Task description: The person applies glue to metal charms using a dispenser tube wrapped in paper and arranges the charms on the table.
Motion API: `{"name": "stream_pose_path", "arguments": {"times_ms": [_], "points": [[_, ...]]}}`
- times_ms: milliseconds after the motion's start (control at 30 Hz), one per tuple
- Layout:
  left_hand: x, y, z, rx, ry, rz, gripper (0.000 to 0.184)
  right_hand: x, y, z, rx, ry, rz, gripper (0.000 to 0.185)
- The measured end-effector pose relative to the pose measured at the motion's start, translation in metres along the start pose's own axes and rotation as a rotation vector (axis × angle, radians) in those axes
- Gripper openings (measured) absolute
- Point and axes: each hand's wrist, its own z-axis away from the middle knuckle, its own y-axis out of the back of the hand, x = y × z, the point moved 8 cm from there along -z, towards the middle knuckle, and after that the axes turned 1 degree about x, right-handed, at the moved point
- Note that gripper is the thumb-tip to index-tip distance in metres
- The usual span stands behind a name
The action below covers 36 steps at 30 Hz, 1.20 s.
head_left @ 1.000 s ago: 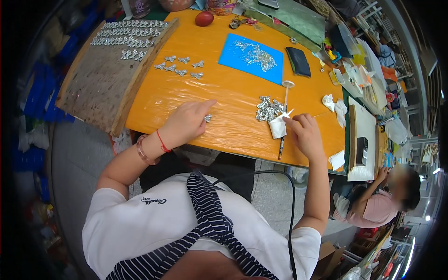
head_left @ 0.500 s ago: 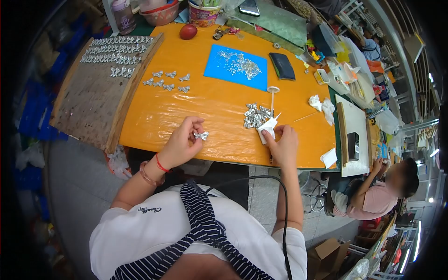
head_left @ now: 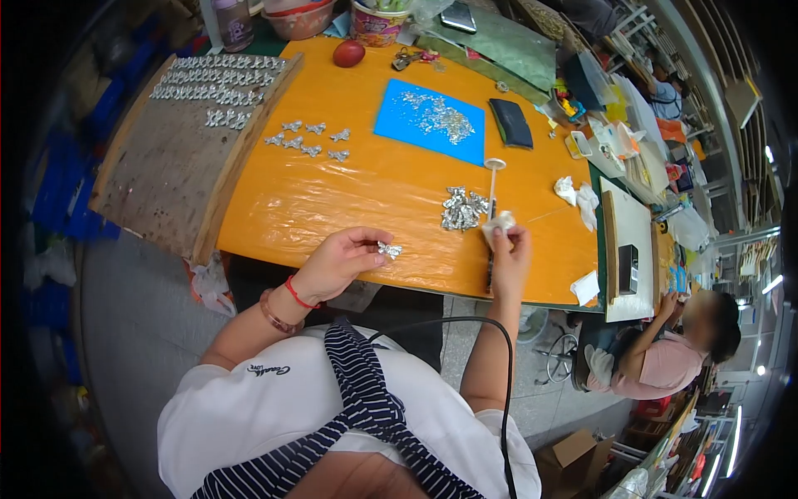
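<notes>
Between the thumb and fingertips of my left hand is a small silver bow-shaped piece, held above the table's near edge. My right hand pinches a crumpled white tissue. Under or against that tissue lies a syringe with a round white plunger end; its middle is hidden, so I cannot tell whether the fingers also grip it. Just left of the tissue is a heap of silver pieces. Several similar bow pieces lie apart on the orange tabletop.
Rows of silver bows sit on a wooden board at left. Tiny shiny bits cover part of a blue mat. Around it are a red fruit, a dark pouch and crumpled tissues. A co-worker sits at right.
The tissue in my right hand has gone from an upright, pointed fold to a crumpled wad beside the syringe. My left hand has shifted right, still holding the bow piece. The whole view has shifted slightly.
</notes>
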Motion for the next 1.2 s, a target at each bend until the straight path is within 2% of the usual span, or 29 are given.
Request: {"name": "stream_pose_path", "arguments": {"times_ms": [67, 100, 167, 233, 267, 367, 467, 500, 600, 667, 733, 767, 800, 833, 867, 933, 1000, 1100, 1133, 1200], "points": [[0.003, 0.003, 0.001, 0.027, -0.019, -0.001, 0.028, -0.018, 0.011, 0.005, 0.107, 0.033, -0.433, 0.015], [0.007, 0.005, 0.002, 0.032, -0.064, -0.036, 0.028, -0.033, 0.011, 0.01, 0.097, 0.026, -0.435, 0.015], [0.015, 0.008, 0.001, 0.045, -0.113, -0.074, 0.028, -0.049, 0.018, 0.017, 0.2, -0.028, -0.84, 0.022], [0.034, 0.006, 0.001, 0.076, -0.266, -0.089, 0.029, -0.043, 0.028, 0.018, 0.15, -0.015, -0.875, 0.023], [0.041, 0.003, 0.0, 0.085, -0.272, -0.089, 0.029, -0.04, 0.03, 0.015, 0.108, 0.006, -0.912, 0.024], [0.075, -0.004, 0.004, 0.111, -0.461, -0.059, 0.031, -0.024, 0.032, -0.005, 0.122, 0.035, -0.94, 0.026], [0.087, 0.005, 0.003, 0.134, -0.477, -0.048, 0.027, -0.015, 0.053, -0.033, 0.104, -0.019, -1.028, 0.025], [0.092, 0.006, 0.005, 0.148, -0.487, -0.046, 0.027, -0.019, 0.062, -0.044, 0.017, -0.023, -1.129, 0.026], [0.097, 0.005, 0.01, 0.149, -0.498, 0.063, 0.024, -0.059, 0.078, -0.056, -0.126, -0.039, -1.247, 0.027], [0.098, -0.003, 0.012, 0.082, -0.541, 0.101, 0.022, -0.104, 0.065, -0.05, -0.338, -0.067, -1.367, 0.029], [0.091, -0.008, 0.015, 0.093, -0.531, 0.125, 0.026, -0.131, 0.048, -0.032, -0.217, -0.119, -1.209, 0.029], [0.089, -0.013, 0.017, 0.072, -0.559, 0.102, 0.028, -0.132, 0.037, -0.022, -0.225, -0.129, -1.204, 0.029], [0.088, -0.018, 0.02, 0.05, -0.584, 0.077, 0.03, -0.142, 0.023, -0.01, -0.339, -0.064, -1.162, 0.029], [0.085, -0.02, 0.022, 0.052, -0.576, 0.036, 0.033, -0.15, 0.009, 0.005, -0.449, -0.004, -1.117, 0.029], [0.083, -0.019, 0.023, 0.068, -0.566, 0.042, 0.033, -0.145, -0.001, 0.014, -0.369, -0.014, -1.139, 0.03], [0.077, -0.017, 0.027, 0.077, -0.543, 0.051, 0.032, -0.149, -0.021, 0.031, -0.42, 0.031, -1.074, 0.029], [0.076, -0.011, 0.034, 0.097, -0.489, 0.075, 0.026, -0.136, -0.029, 0.032, -0.45, -0.047, -1.067, 0.028], [0.055, 0.0, 0.041, -0.001, -0.258, -0.104, 0.015, -0.115, -0.024, 0.02, -0.43, -0.123, -1.158, 0.026], [0.048, 0.009, 0.047, 0.004, -0.254, -0.098, 0.015, -0.111, -0.02, 0.015, -0.431, -0.131, -1.154, 0.026], [0.021, 0.02, 0.056, -0.063, -0.091, -0.157, 0.013, -0.101, -0.009, 0.008, -0.409, -0.198, -1.254, 0.024]]}}
